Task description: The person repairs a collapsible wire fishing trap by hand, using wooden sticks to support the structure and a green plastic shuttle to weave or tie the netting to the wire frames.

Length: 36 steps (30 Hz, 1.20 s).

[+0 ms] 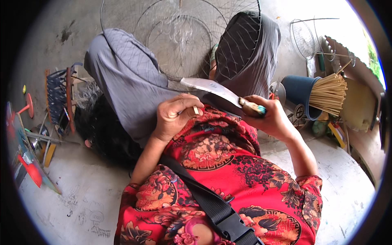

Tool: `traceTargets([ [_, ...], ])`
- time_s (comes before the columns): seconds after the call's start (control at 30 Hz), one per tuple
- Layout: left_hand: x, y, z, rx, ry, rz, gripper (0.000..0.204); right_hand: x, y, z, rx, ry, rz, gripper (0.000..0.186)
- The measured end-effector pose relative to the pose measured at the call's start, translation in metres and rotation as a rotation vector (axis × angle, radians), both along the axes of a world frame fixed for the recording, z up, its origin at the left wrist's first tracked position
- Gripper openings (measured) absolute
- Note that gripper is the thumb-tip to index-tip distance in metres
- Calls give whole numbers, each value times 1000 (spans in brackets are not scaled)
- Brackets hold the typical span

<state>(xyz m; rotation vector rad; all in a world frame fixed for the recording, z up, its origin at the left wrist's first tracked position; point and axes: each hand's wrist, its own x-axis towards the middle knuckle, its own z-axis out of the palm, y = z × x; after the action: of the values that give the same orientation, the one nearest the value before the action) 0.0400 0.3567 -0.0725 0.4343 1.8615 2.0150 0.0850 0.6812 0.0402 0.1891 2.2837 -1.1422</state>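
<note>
Within both hands (271,116), knife (222,91) right, stick (196,110) left

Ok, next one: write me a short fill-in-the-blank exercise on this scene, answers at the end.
1. The right hand grips the knife by its ____.
2. A pale stick shows in the ____ hand.
3. A bundle of sticks pokes out of a ____ bucket.
4. The strap across the floral shirt is ____.

Missing words: handle; left; blue; black.
</note>
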Motion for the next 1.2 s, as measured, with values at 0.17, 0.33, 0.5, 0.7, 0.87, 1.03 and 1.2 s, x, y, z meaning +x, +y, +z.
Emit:
traceTargets([
  [0.17,-7,-1,8,-18,53,-63,11,-24,-37,-24,-37,338,211,45],
  [0.33,3,-8,-5,-60,74,27,12,-35,-50,-25,-65,321,308,47],
  [0.5,-9,-2,0,-13,180,-146,9,-20,-37,-7,-176,35,263,40],
  [0.7,-4,-29,-7,-51,59,13,19,49,63,-27,-925,-144,-479,35],
  [0.87,2,-4,0,-128,93,-19,34,160,153,-221,-71,197,-1233,30],
  [1.03,-9,2,17,-251,107,-59,34,259,225,-352,428,-94,-1359,62],
  [1.2,8,24,22,-305,74,-60,34,243,279,-344,755,-361,-1148,64],
])
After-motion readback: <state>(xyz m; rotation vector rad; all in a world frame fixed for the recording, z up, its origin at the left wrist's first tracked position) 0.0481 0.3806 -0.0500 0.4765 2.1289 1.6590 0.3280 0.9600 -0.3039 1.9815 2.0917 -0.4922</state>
